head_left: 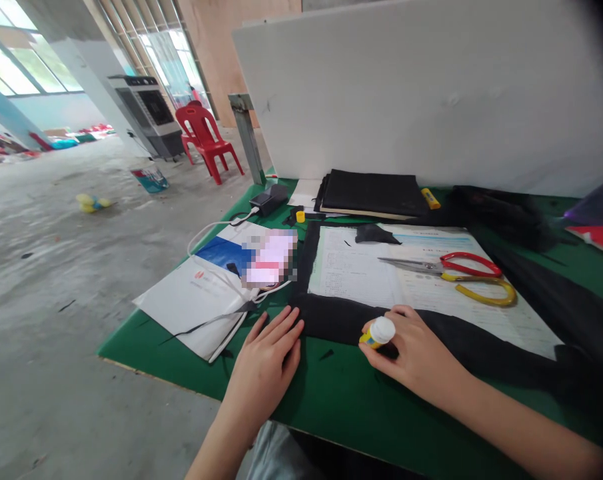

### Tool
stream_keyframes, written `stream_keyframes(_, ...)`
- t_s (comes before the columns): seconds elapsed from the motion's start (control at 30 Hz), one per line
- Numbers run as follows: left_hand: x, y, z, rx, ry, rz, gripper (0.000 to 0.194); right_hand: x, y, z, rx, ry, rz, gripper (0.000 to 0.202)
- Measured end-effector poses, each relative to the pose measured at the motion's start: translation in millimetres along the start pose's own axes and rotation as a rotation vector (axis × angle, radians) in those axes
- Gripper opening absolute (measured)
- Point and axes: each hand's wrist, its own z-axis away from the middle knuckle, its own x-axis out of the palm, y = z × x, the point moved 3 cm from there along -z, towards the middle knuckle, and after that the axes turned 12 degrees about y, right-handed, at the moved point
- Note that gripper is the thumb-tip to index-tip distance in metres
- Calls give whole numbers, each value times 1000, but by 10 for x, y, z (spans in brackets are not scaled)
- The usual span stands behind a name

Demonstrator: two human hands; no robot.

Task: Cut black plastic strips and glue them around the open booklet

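Observation:
On the green table, an open book lies on a larger piece of black cloth that borders it. My right hand grips a yellow glue stick, its white end upward, at the cloth's near edge. Flat by the cloth's near left corner, my left hand has its fingers stretched out and holds nothing. Scissors with one red and one yellow handle rest across the open pages. A black scrap sits at the top of the pages.
Left of the cloth are white booklets, a blurred phone, a white cable and a black power bank. Behind lie a black-covered book, a yellow cap and a small yellow tube. A white board stands along the back.

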Motion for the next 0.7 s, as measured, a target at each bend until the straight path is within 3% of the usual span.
stream_keyframes(0.5,-15,20,5,35,-6,-43,34,-260,243,253,-55,129,188,7)
stream_keyframes(0.7,-14,23,10,11,6,-24,34,-330,-34,119,-57,101,154,15)
